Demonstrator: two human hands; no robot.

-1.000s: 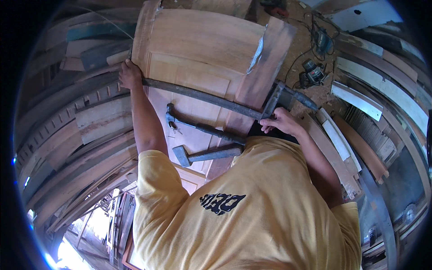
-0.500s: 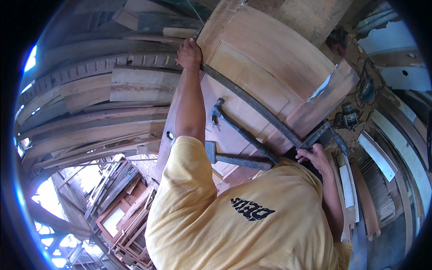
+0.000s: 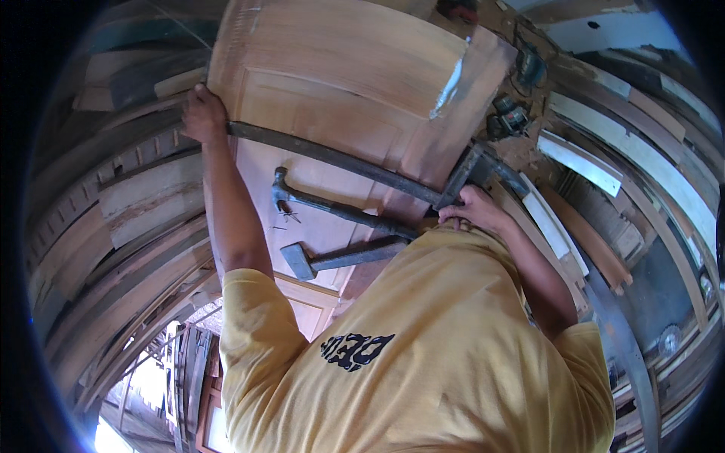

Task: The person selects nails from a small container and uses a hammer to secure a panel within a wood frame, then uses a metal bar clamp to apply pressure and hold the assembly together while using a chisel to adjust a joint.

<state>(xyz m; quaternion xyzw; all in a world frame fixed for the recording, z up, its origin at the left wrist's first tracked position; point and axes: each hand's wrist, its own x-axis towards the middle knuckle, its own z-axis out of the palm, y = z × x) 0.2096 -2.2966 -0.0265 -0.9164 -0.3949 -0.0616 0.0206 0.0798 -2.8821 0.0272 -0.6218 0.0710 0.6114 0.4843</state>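
A panelled wooden door [image 3: 317,98] lies in front of me, with a dark metal bar clamp [image 3: 325,156] across it. My left hand [image 3: 204,115] is closed at the clamp's left end, by the door's edge; its fingers partly hide what they grip. At the other end, close to my body, my right hand [image 3: 482,208] has its fingers closed on the clamp beside its jaw [image 3: 459,175]. Between my arms, a claw hammer [image 3: 332,205] and a square-headed mallet [image 3: 343,258] rest on the door. A few nails [image 3: 287,217] lie near the hammer head.
Stacked boards [image 3: 143,196] fill the left side. Beyond the door's right edge, a power tool [image 3: 510,117] sits on the dusty floor. More planks [image 3: 581,162] and a round saw blade [image 3: 669,340] are at the right.
The view has turned, so the door, clamp and hammers appear further left. Both hands stay at the same ends of the clamp. The right fingers sit closer around its jaw end.
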